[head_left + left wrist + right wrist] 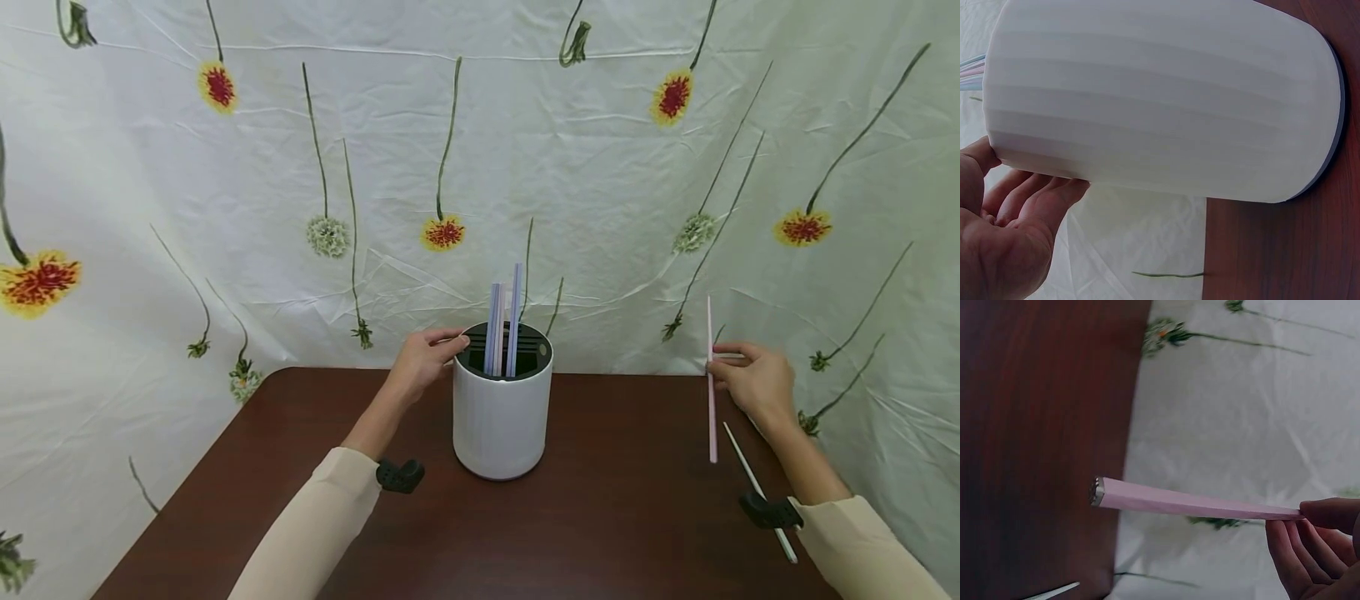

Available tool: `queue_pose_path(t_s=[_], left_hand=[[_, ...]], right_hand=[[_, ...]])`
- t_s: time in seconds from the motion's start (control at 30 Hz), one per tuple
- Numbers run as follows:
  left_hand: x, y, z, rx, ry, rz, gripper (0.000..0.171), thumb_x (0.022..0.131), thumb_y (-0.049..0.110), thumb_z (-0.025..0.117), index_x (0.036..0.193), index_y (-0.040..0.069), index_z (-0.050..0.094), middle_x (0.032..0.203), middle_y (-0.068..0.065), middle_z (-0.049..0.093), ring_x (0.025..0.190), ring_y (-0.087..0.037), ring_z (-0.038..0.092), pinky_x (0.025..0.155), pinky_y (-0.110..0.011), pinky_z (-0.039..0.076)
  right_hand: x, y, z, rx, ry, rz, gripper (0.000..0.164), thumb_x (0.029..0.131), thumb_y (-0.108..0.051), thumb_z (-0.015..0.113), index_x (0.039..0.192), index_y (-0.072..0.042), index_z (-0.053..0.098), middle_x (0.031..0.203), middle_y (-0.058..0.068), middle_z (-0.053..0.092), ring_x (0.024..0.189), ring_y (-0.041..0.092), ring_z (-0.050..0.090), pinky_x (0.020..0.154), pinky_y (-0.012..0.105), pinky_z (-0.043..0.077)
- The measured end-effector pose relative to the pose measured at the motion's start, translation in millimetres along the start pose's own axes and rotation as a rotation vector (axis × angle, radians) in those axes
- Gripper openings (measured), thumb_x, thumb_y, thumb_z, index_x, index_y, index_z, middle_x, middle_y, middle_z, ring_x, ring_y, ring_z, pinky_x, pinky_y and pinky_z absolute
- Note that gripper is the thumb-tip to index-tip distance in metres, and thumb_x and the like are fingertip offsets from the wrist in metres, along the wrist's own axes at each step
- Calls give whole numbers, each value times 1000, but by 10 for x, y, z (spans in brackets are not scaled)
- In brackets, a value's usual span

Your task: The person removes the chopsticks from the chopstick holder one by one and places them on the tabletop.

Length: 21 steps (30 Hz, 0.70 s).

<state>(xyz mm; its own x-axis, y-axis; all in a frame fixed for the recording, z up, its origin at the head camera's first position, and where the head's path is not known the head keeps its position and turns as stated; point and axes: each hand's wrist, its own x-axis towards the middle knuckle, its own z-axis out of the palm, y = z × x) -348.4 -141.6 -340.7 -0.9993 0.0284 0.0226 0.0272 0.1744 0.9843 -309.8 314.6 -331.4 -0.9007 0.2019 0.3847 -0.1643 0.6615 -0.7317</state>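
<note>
A white ribbed chopstick holder (501, 425) with a dark slotted top stands upright on the table, several pale purple and pink chopsticks (495, 329) rising from it. My left hand (423, 362) grips its upper left side, thumb at the rim and the other fingers curled against the outer wall in the left wrist view. Out to the right, my right hand (757, 383) pinches a pink chopstick (1197, 503) between thumb and fingers. That chopstick points up and down in the head view, its silver-capped end away from the fingers. Beneath the right wrist lies a pale chopstick (742, 457).
The dark reddish-brown table (600, 517) ends at a back edge just behind the holder. A white cloth (570, 150) printed with flowers hangs behind and around it. Black bands (400, 476) sit at both wrists, below cream sleeves.
</note>
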Motion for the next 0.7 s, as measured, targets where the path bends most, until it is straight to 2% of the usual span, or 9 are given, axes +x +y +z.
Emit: queue_pose_path(t_s=[0.17, 0.33, 0.5, 0.7], left_hand=[[-8, 6, 2, -2, 4, -6, 46, 100, 28, 68, 140, 8, 62, 145, -16, 58, 133, -30, 57, 111, -53, 45], [-13, 8, -10, -12, 13, -13, 45, 99, 27, 69, 139, 8, 63, 143, -16, 59, 131, -30, 59, 109, -51, 47], [2, -2, -4, -25, 16, -4, 44, 98, 27, 70, 138, 8, 64, 142, -15, 60, 130, -29, 59, 109, -51, 48], [-4, 3, 6, -38, 18, -12, 44, 98, 26, 70, 137, 8, 64, 143, -15, 60, 131, -29, 59, 109, -52, 48]], right_hand=[[-74, 385, 31, -74, -44, 30, 34, 94, -9, 67, 121, 11, 67, 101, 31, 73, 63, 20, 74, 51, 23, 56], [-154, 681, 70, -100, -97, 78, 31, 93, -6, 66, 116, 14, 68, 89, 26, 75, 65, 25, 74, 52, 26, 55], [-214, 867, 86, -159, -129, 121, 32, 92, -8, 66, 115, 15, 68, 78, 19, 76, 61, 20, 71, 51, 28, 54], [-263, 1070, 115, -160, -229, 149, 36, 92, -8, 65, 116, 18, 65, 81, 21, 76, 62, 21, 73, 54, 31, 57]])
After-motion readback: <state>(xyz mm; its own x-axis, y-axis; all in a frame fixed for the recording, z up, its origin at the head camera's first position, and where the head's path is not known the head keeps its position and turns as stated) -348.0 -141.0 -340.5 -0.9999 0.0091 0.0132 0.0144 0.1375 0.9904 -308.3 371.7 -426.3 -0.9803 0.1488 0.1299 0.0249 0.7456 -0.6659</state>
